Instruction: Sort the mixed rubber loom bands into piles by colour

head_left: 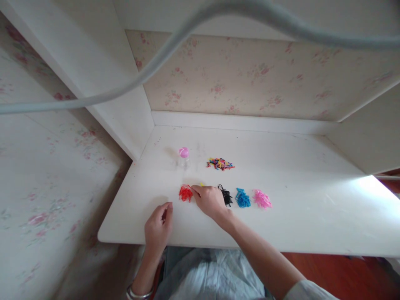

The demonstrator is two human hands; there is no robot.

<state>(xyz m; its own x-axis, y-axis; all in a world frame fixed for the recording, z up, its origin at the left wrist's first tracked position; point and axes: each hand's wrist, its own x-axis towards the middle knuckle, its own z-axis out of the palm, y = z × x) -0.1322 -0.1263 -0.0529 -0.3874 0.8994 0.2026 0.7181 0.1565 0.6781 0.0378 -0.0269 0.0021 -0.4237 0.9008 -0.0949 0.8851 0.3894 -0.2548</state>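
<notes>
Right hand (pixel 210 200): where the red pile (pixel 185 193) ends, fingers pinched together (any contents hidden).
Left hand (pixel 158 223): curled, fingers together.
Surface (pixel 300 208): multicoloured pile (pixel 220 164) beyond.

five-plus piles (pixel 243 198), one jar (pixel 183 160), two hands (pixel 158 228) (pixel 211 201)

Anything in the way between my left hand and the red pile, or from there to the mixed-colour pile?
Nothing visible stands between the left hand and the red pile. Towards the mixed-colour pile, the right hand crowds the near end, its fingertips at the red pile's right edge.
</notes>
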